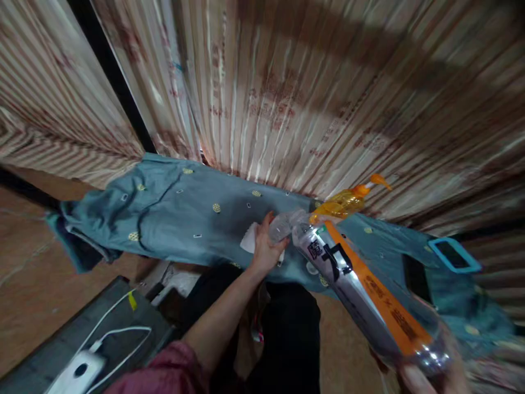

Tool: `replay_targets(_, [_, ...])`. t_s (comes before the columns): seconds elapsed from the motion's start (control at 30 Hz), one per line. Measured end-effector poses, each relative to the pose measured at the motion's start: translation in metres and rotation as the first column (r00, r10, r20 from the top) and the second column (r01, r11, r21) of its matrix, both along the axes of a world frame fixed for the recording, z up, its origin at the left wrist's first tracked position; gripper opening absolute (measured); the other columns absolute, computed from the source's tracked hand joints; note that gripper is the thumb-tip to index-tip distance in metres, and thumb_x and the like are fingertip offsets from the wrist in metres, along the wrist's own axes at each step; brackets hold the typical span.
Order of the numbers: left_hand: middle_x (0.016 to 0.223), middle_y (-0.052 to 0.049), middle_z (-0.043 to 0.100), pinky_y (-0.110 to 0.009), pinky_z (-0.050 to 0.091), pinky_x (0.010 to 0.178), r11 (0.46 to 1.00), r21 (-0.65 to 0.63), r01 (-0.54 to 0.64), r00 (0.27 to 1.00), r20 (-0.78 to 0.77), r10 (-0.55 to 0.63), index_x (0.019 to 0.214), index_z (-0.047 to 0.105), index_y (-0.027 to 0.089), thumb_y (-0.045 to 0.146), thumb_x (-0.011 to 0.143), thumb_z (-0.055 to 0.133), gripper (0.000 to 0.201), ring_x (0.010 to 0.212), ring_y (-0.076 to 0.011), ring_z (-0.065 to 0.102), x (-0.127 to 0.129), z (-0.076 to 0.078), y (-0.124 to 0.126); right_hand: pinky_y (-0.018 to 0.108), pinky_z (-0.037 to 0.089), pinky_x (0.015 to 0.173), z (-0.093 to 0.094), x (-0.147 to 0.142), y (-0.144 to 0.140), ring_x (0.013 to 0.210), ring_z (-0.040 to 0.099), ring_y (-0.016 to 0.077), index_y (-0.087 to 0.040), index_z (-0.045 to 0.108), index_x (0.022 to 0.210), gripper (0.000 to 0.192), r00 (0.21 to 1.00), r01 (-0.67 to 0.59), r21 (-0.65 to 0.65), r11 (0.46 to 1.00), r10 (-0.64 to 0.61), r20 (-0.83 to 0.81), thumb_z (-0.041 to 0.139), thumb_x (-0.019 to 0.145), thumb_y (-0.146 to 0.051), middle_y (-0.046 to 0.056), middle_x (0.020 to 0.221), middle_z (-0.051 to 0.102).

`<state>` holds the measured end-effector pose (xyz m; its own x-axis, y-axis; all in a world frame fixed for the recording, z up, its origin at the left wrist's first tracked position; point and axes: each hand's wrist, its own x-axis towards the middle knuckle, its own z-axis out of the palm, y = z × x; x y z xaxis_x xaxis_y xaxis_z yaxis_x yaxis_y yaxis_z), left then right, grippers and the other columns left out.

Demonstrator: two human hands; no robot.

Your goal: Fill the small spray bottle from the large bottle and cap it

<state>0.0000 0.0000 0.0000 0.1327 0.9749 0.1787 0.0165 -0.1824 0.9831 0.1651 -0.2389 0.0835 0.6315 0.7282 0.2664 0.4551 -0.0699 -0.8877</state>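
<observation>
The left hand reaches forward to the middle of the view, its fingers curled around the crumpled clear neck of a large plastic bottle and holding it. Under that hand, at about 10 o'clock from it, a white cloth shows only as a small corner. The bottle, with an orange band and black marks too blurred to read, slants down to 4 o'clock, where the right hand grips its base; that hand is mostly cut off by the frame edge, so how far it closes cannot be told. At 1 o'clock from the left hand lies an orange-capped bottle on a blue-grey patterned sheet spread over the surface. A dark phone in a blue case rests at 3 o'clock.
</observation>
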Motion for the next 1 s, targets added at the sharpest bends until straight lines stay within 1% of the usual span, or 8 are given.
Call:
replay_targets(0.1, [0.138,-0.014,0.060,-0.053,0.035,0.117,1.000,0.018,-0.011,1.000,0.001,0.011,0.145,0.042,0.015,0.016,0.070,0.075,0.081,0.131,-0.0310,0.054,0.000,-0.001,0.002,0.058,0.044,0.102,-0.001,0.001,-0.001,0.134,0.045,0.0426,-0.026,0.045,0.148,0.080,1.000,-0.021,-0.003,1.000,0.021,0.007,0.071,0.077,-0.051,0.013,0.135,0.057])
replay_targets(0.2, [0.140,-0.014,0.060,-0.055,0.033,0.119,1.000,0.023,-0.014,1.000,0.004,0.014,0.144,0.042,0.016,0.014,0.071,0.074,0.080,0.134,-0.0309,0.053,0.000,-0.001,0.002,0.057,0.047,0.099,0.000,0.001,-0.002,0.130,0.049,0.0425,-0.026,0.044,0.148,0.081,1.000,-0.022,-0.001,1.000,0.022,0.015,0.072,0.076,-0.051,0.013,0.135,0.057])
replay_targets(0.3, [0.141,-0.014,0.059,-0.054,0.032,0.119,1.000,0.014,-0.007,1.000,0.003,0.007,0.145,0.042,0.017,0.014,0.071,0.074,0.080,0.135,-0.0309,0.053,0.000,0.000,0.002,0.058,0.046,0.100,0.001,-0.001,-0.002,0.134,0.046,0.0434,-0.025,0.043,0.150,0.082,1.000,-0.011,-0.002,1.000,0.011,0.022,0.070,0.077,-0.051,0.013,0.139,0.055])
replay_targets(0.4, [0.141,-0.013,0.060,-0.054,0.034,0.118,1.000,0.003,-0.009,1.000,0.000,0.009,0.145,0.043,0.018,0.014,0.071,0.074,0.080,0.134,-0.0314,0.053,0.000,0.001,0.002,0.059,0.046,0.101,0.002,-0.002,-0.002,0.137,0.043,0.0430,-0.024,0.041,0.151,0.081,0.999,-0.022,-0.002,1.000,0.022,0.044,0.068,0.078,-0.048,0.013,0.138,0.055])
replay_targets(0.63, [0.140,-0.013,0.061,-0.054,0.036,0.117,1.000,0.005,-0.011,1.000,-0.010,0.011,0.144,0.043,0.019,0.014,0.072,0.074,0.078,0.133,-0.0315,0.055,0.001,0.002,0.001,0.061,0.046,0.100,0.006,-0.001,-0.003,0.136,0.044,0.0444,-0.025,0.040,0.151,0.083,1.000,-0.028,-0.012,1.000,0.028,0.011,0.070,0.077,-0.048,0.015,0.144,0.052])
replay_targets(0.73, [0.140,-0.013,0.061,-0.054,0.035,0.118,1.000,0.006,-0.014,1.000,-0.012,0.014,0.144,0.042,0.020,0.013,0.072,0.073,0.078,0.134,-0.0308,0.054,0.001,0.002,0.001,0.060,0.048,0.099,0.007,0.000,-0.004,0.134,0.047,0.0441,-0.024,0.041,0.151,0.083,0.999,-0.039,-0.017,0.999,0.040,0.012,0.071,0.077,-0.046,0.015,0.143,0.053])
replay_targets(0.9, [0.140,-0.013,0.061,-0.054,0.035,0.118,1.000,0.008,-0.017,1.000,-0.018,0.017,0.144,0.043,0.019,0.012,0.072,0.072,0.078,0.134,-0.0301,0.054,0.002,0.001,0.001,0.060,0.050,0.098,0.009,0.000,-0.004,0.135,0.046,0.0440,-0.025,0.041,0.151,0.082,0.999,-0.041,-0.020,0.999,0.041,0.002,0.070,0.078,-0.046,0.014,0.147,0.050])
replay_targets(1.0, [0.141,-0.013,0.060,-0.053,0.037,0.117,1.000,0.024,-0.018,1.000,-0.015,0.018,0.144,0.043,0.020,0.013,0.073,0.072,0.078,0.134,-0.0302,0.054,0.002,0.000,0.001,0.063,0.046,0.102,0.014,-0.004,-0.002,0.138,0.044,0.0447,-0.025,0.040,0.151,0.081,1.000,-0.025,-0.051,0.998,0.024,-0.020,0.068,0.079,-0.051,0.013,0.151,0.047])
